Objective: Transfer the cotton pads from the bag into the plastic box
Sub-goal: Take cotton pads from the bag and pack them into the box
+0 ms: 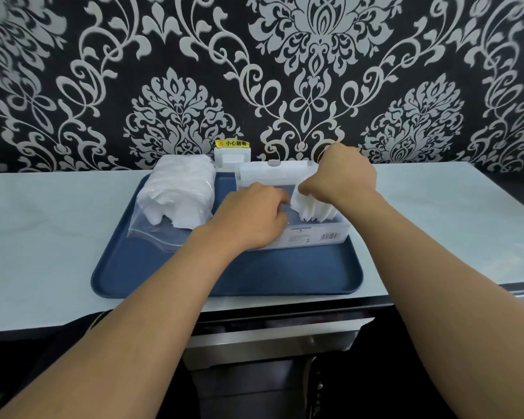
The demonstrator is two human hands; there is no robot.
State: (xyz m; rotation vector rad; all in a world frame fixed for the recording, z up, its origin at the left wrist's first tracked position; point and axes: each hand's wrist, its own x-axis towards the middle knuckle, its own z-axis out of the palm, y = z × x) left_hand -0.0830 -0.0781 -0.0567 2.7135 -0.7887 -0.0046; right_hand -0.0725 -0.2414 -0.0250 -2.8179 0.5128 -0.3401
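A clear plastic bag stuffed with white cotton pads lies on the left side of a blue tray. To its right stands the clear plastic box with its lid raised at the back. My right hand grips a fanned stack of white cotton pads and holds it down inside the box. My left hand lies over the box's left part, fingers curled against the stack's left edge. What its fingertips hold is hidden.
The tray sits on a pale countertop against a black and silver patterned wall. A white wall socket with a yellow warning label stands behind the box. A metal drawer front runs below the counter edge.
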